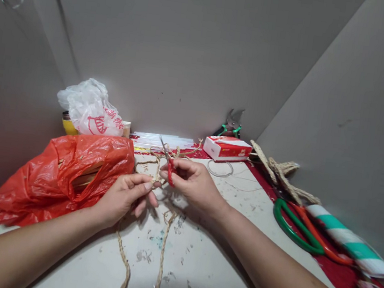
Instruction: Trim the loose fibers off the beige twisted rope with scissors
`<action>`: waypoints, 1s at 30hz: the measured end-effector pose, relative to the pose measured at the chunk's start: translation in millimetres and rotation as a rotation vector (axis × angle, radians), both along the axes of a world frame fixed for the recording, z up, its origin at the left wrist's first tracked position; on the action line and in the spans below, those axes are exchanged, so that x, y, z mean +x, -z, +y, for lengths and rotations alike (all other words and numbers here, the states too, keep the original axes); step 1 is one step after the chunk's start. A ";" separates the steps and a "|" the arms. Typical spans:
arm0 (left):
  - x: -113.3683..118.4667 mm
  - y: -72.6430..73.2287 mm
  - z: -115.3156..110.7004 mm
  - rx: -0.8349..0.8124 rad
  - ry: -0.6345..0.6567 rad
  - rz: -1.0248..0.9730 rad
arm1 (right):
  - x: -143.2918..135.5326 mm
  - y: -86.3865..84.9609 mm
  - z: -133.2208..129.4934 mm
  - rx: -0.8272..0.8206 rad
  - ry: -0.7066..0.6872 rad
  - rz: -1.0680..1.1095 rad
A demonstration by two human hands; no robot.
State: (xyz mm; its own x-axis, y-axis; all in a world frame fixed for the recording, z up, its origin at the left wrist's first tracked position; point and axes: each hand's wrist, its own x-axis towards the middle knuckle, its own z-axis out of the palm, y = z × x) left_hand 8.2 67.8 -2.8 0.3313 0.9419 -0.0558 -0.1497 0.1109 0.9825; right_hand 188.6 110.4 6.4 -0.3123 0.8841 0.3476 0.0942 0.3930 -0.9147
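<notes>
Twisted tan cord [162, 258] runs down the middle of the white board, with a second strand left of it and a knotted part between my hands. My left hand [132, 195] pinches the cord between thumb and forefinger, its other fingers curled below. In my right hand [195, 184] is a small pair of red-handled scissors [170, 167], blades pointing up and away to the left. The two hands are close together, and my right fingers partly hide the scissors' handles. Loops of cord [176, 153] lie just beyond them.
At left are a red plastic bag [42, 176] and a white bag [92, 107]. Behind stand a red-white box [227, 148] and green-handled pruners [233, 123]. Large scissors [307, 239], a striped roll [352, 240] and braided strands [285, 175] line the right edge. Grey walls surround the board [210, 274].
</notes>
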 end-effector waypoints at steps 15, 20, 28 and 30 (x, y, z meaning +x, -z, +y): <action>-1.5 2.0 8.2 0.102 -0.382 -0.043 | 8.9 2.8 -4.2 0.686 0.233 -1.077; -0.5 2.6 8.5 0.084 -0.384 -0.044 | 7.1 -2.7 -7.8 0.727 0.272 -1.125; -3.5 4.6 10.6 0.122 -0.385 -0.009 | 4.1 -4.9 -7.6 0.668 0.206 -1.190; -4.1 4.4 10.9 0.133 -0.388 0.013 | 4.9 -2.7 -6.1 0.639 0.188 -1.177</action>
State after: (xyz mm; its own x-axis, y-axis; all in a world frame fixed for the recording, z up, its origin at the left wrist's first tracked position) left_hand 4.1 78.7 -7.1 -0.0501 0.9960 0.0734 -0.1433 -0.0799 0.9865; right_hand 193.4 104.3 9.2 -0.6004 0.7316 0.3230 0.7878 0.6106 0.0814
